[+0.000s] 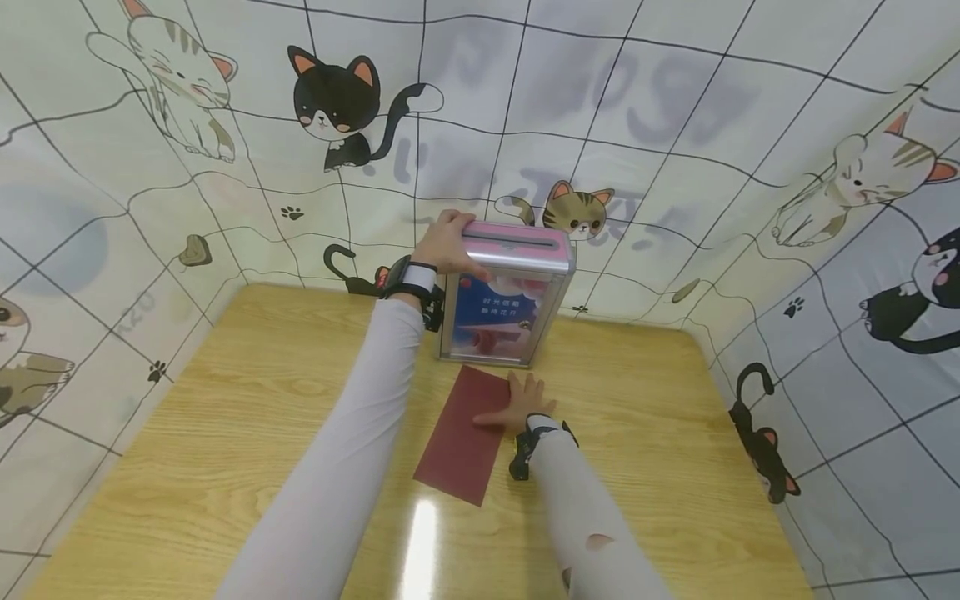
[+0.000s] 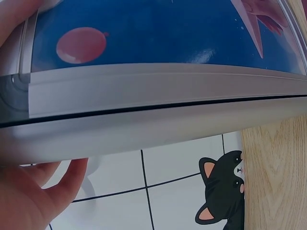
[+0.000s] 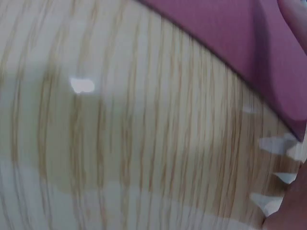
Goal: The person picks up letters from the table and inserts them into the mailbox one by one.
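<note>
A silver-framed letter box (image 1: 495,292) with a pink top and a long slot stands upright at the back of the table. My left hand (image 1: 445,242) grips its top left corner, the thumb on the front and the fingers behind. In the left wrist view, fingers (image 2: 72,184) show past the edge of the letter box (image 2: 144,88). In front of the box lies a flat dark red paper rectangle (image 1: 457,446), too plain to tell sheet from envelope. My right hand (image 1: 517,406) rests with spread fingers on its right edge and the table. The right wrist view shows the red paper (image 3: 230,28) beside fingers at the frame's edge.
The wood-grain table (image 1: 622,483) reaches back to a white curtain-like sheet (image 1: 465,92) printed with cats and grid lines, which hangs behind and on both sides. The letter box stands close to the back sheet.
</note>
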Demonstrator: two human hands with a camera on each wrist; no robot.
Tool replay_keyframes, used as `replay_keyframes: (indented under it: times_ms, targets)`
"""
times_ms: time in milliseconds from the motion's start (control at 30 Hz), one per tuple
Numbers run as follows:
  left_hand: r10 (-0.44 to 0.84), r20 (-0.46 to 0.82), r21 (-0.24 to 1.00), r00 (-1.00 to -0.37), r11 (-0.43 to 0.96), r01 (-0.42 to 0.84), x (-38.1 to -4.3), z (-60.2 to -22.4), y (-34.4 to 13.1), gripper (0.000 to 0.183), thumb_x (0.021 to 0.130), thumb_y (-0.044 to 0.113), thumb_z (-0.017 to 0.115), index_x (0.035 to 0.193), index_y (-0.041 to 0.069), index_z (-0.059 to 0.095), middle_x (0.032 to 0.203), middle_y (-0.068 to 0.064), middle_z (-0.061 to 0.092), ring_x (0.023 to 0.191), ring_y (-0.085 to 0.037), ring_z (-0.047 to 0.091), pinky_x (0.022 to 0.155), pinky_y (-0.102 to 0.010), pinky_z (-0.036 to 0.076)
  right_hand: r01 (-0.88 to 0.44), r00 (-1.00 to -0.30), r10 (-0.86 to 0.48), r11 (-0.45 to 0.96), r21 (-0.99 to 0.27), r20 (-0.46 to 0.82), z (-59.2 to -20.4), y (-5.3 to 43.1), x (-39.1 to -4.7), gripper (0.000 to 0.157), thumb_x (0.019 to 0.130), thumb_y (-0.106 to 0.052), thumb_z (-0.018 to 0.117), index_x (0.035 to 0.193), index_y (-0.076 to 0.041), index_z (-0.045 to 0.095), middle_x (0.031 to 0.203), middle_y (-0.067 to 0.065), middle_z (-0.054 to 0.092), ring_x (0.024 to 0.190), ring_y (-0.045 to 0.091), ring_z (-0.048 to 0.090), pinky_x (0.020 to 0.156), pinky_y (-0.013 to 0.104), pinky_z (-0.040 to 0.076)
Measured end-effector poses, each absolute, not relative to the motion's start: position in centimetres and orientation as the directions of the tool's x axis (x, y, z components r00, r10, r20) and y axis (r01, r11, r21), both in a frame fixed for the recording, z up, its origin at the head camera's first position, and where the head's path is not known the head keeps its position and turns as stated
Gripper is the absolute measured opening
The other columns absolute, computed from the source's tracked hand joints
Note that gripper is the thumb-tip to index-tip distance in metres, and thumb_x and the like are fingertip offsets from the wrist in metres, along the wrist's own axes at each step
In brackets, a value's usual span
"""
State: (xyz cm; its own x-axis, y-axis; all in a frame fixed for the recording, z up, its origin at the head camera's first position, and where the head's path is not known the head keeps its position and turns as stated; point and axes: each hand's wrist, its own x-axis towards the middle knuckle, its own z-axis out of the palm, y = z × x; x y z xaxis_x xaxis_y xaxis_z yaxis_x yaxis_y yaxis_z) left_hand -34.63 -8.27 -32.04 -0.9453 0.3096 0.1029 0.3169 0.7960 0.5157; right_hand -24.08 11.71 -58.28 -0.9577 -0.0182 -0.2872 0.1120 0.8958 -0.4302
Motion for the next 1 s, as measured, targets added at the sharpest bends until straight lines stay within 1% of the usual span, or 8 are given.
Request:
replay_keyframes:
  times_ms: [267,467,533,600,700,800,900,1000]
  targets:
    - [0.307,0.124,0.521,-0.943,0.789,0.326,-35.0,-32.5,-8.1,0.109,0.051,0.046,0.083,0.141,0.016,0.030,0.143,-0.011,0.025,0.121,-0.030,0.038,0.098,-0.044,0.037,0.137,-0.953,0.005,0.898,-0.418,-0.303,-56.5,10.6,-23.1,0.135,0.033,-0.078,0.070,0.144,-0.019,0.022,0.150,0.020,0.006,0.135,0.042,-0.004,0.097,0.072,0.004]
    - [0.299,0.122,0.518,-0.946,0.795,0.318,-35.0,-32.5,-8.2,0.109,0.051,0.046,0.083,0.142,0.017,0.029,0.144,-0.010,0.024,0.121,-0.029,0.038,0.098,-0.043,0.037,0.151,-0.953,0.015,0.891,-0.429,-0.303,-55.5,10.5,-23.3,0.130,0.033,-0.070,0.077,0.140,-0.015,0.029,0.147,0.019,0.015,0.135,0.042,0.004,0.095,0.072,0.011]
    - [0.299,0.122,0.515,-0.946,0.796,0.318,-35.0,-32.4,-8.2,0.109,0.052,0.047,0.083,0.142,0.017,0.029,0.144,-0.010,0.024,0.122,-0.029,0.037,0.099,-0.044,0.036,0.146,-0.955,0.013,0.888,-0.435,-0.295,-55.5,10.6,-23.6,0.128,0.032,-0.068,0.079,0.137,-0.013,0.031,0.144,0.019,0.020,0.133,0.040,0.009,0.094,0.072,0.015]
    - [0.301,0.119,0.513,-0.946,0.797,0.319,-35.0,-32.4,-8.2,0.109,0.052,0.047,0.083,0.142,0.017,0.029,0.144,-0.010,0.024,0.124,-0.030,0.036,0.100,-0.044,0.035,0.143,-0.956,0.017,0.898,-0.415,-0.293,-55.6,10.8,-23.8,0.125,0.032,-0.067,0.079,0.134,-0.011,0.032,0.140,0.017,0.024,0.131,0.036,0.016,0.093,0.069,0.022]
    - [0.304,0.117,0.513,-0.946,0.797,0.319,-35.1,-32.4,-8.2,0.110,0.052,0.048,0.082,0.142,0.017,0.029,0.144,-0.010,0.023,0.125,-0.032,0.034,0.099,-0.045,0.036,0.132,-0.965,0.019,0.897,-0.421,-0.262,-55.7,11.2,-24.2,0.114,0.039,-0.060,0.082,0.128,-0.006,0.035,0.132,0.017,0.032,0.121,0.032,0.029,0.087,0.064,0.031]
    - [0.304,0.121,0.517,-0.945,0.793,0.322,-35.2,-32.5,-8.3,0.110,0.052,0.049,0.082,0.142,0.017,0.029,0.144,-0.010,0.024,0.123,-0.033,0.035,0.097,-0.045,0.038,0.111,-0.974,0.000,0.870,-0.481,-0.225,-55.2,11.8,-24.4,0.096,0.050,-0.045,0.085,0.121,-0.001,0.038,0.120,0.017,0.039,0.107,0.029,0.042,0.083,0.054,0.040]
    - [0.302,0.128,0.515,-0.945,0.794,0.323,-35.4,-32.6,-8.3,0.109,0.052,0.049,0.082,0.142,0.017,0.029,0.144,-0.011,0.024,0.122,-0.032,0.037,0.096,-0.045,0.039,0.096,-0.980,-0.020,0.826,-0.555,-0.199,-54.0,12.5,-24.5,0.066,0.059,-0.025,0.083,0.107,0.001,0.045,0.101,0.015,0.049,0.091,0.028,0.050,0.075,0.043,0.045]
    - [0.306,0.120,0.519,-0.944,0.791,0.323,-35.4,-32.7,-8.3,0.108,0.053,0.048,0.082,0.142,0.017,0.029,0.144,-0.011,0.023,0.125,-0.034,0.033,0.098,-0.048,0.036,0.114,-0.980,-0.014,0.786,-0.608,-0.201,-53.1,13.9,-24.8,0.043,0.065,-0.014,0.078,0.094,-0.001,0.049,0.088,0.012,0.055,0.079,0.024,0.052,0.067,0.035,0.045]
